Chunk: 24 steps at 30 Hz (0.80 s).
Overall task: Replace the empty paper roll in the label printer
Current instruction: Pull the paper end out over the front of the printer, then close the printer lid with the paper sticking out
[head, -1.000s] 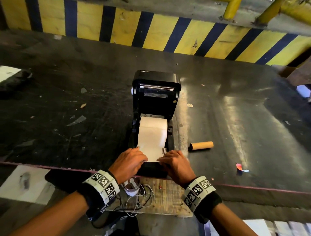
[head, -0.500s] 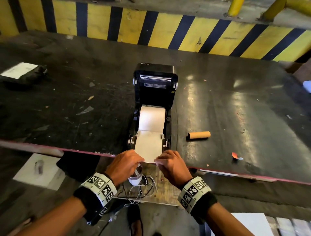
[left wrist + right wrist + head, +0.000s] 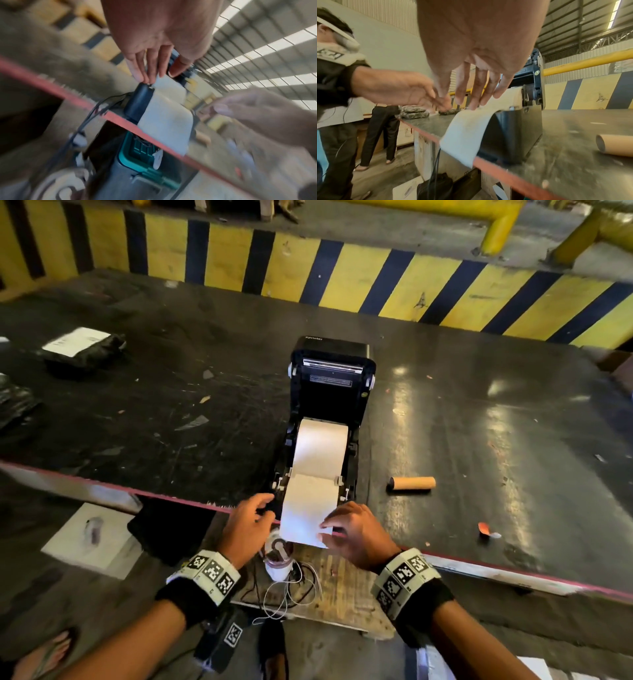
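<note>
The black label printer [image 3: 330, 392] stands open at the table's near edge, lid raised. A new white paper roll [image 3: 320, 445] sits inside. Its paper strip [image 3: 308, 508] runs over the front and hangs past the red table edge; its hanging end [image 3: 465, 138] is free. My left hand [image 3: 253, 518] has straight fingers touching the printer's front left corner beside the strip [image 3: 164, 125]. My right hand [image 3: 349, 530] rests straight fingertips [image 3: 471, 106] on the strip's right side. The empty brown cardboard core [image 3: 411, 485] lies on the table right of the printer.
The dark scuffed table [image 3: 137, 422] holds black parcels [image 3: 82, 350] at far left and an orange scrap [image 3: 484, 529] at right. A yellow-and-dark striped barrier [image 3: 342, 278] runs behind. Below the edge are a wooden board [image 3: 342, 580] and cables. Another person [image 3: 380, 132] stands to the left.
The strip has been drawn out further and now hangs over the table edge. Both hands have let go of its end; the left hand has moved up to the printer's front corner.
</note>
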Motion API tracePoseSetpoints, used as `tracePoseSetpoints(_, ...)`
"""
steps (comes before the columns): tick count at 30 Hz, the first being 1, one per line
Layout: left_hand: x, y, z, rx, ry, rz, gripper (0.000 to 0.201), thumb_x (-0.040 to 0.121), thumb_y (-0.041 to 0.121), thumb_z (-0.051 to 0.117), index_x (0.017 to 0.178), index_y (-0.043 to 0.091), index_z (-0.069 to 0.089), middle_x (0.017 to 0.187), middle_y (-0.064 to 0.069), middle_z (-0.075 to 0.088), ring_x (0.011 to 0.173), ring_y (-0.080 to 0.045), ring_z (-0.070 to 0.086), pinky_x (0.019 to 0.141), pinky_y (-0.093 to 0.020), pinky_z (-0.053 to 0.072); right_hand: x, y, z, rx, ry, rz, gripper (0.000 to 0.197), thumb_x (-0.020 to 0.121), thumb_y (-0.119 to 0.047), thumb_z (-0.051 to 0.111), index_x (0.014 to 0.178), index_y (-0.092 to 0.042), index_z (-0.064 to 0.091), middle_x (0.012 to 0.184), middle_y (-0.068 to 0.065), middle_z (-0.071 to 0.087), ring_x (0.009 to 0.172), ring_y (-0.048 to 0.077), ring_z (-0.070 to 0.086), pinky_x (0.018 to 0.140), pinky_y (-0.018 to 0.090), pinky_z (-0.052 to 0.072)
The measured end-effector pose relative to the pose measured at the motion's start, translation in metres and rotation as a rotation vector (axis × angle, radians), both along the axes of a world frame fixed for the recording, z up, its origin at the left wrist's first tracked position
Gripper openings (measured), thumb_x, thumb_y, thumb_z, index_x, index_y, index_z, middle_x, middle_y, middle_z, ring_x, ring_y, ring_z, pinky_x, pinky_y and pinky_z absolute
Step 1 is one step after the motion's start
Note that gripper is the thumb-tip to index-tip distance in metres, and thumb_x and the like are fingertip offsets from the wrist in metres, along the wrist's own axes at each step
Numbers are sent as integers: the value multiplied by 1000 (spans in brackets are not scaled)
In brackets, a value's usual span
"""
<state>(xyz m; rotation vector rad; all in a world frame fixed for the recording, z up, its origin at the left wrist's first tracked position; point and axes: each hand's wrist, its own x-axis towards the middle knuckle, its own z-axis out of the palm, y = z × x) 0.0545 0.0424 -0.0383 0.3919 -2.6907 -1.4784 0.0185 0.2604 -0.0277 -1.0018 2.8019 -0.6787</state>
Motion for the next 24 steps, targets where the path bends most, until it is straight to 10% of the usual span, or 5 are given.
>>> tracePoseSetpoints(3,-26,-6,3,251,-157,157,29,93,10,44,117,7,59,120,-18,61,114,-30,56,101,-44,42,-45,-8,37,-63,43,-68,18,88,-26,60,94,-16,73,100,3,74,93,20,63,88,42,50)
tracePoseSetpoints(7,-52,-6,8,466,-351,211,22,89,15,42,71,16,55,89,-16,60,84,-29,57,77,-37,44,-129,-24,97,-166,244,-243,23,87,-17,59,107,-10,69,110,13,69,104,33,60,92,42,47)
tracePoseSetpoints(16,-63,-12,21,577,-460,161,26,93,19,37,72,12,53,72,-7,55,69,-17,52,64,-27,41,-221,-34,129,228,247,-434,54,96,-40,39,141,-11,36,154,8,30,142,25,26,116,47,6)
tracePoseSetpoints(20,-67,-17,13,576,-493,129,30,97,23,34,95,6,59,99,-18,58,88,-26,55,88,-34,41,-200,-25,115,9,511,-445,46,93,-44,34,108,-15,67,118,9,65,111,32,55,108,42,15)
tracePoseSetpoints(24,-65,-22,8,569,-474,125,57,98,41,31,136,0,40,132,-29,51,110,-36,57,99,-41,42,-158,-14,102,-197,665,-418,24,83,-36,53,79,-22,71,89,3,67,87,30,61,94,33,20)
